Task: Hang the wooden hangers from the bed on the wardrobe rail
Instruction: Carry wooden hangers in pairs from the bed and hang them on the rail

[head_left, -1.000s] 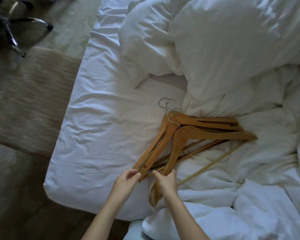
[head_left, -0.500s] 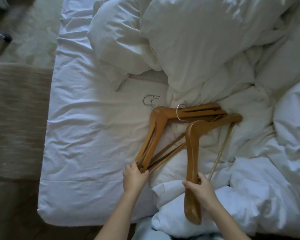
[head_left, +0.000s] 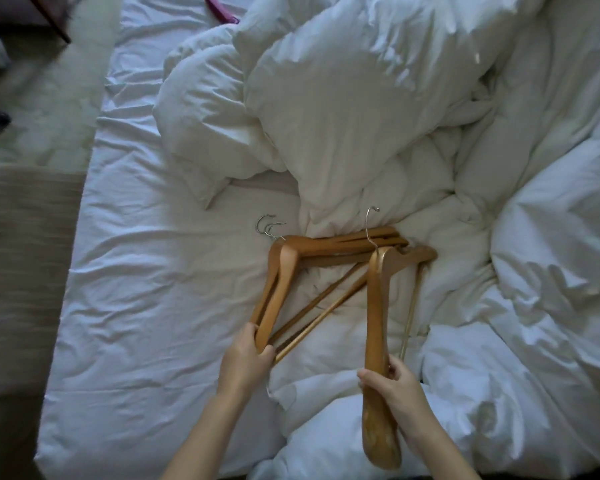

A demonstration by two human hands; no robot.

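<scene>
Wooden hangers with metal hooks lie on the white bed (head_left: 146, 271). A stacked pair of hangers (head_left: 281, 271) rests flat, hooks pointing left and up. My left hand (head_left: 245, 358) grips the near arm ends of that pair. A third hanger (head_left: 376, 306) is tilted up off the sheet, its hook toward the duvet. My right hand (head_left: 392, 386) is closed around that hanger's near arm. The wardrobe rail is out of view.
A rumpled white duvet (head_left: 361, 116) and pillow (head_left: 201, 133) fill the far and right side of the bed. A pink object (head_left: 219, 10) lies at the top edge. A carpeted floor and a beige rug (head_left: 21, 271) lie to the left.
My right hand has swung one hanger away from the pile to the right and raised it. My left hand has closed on the ends of the other two hangers.
</scene>
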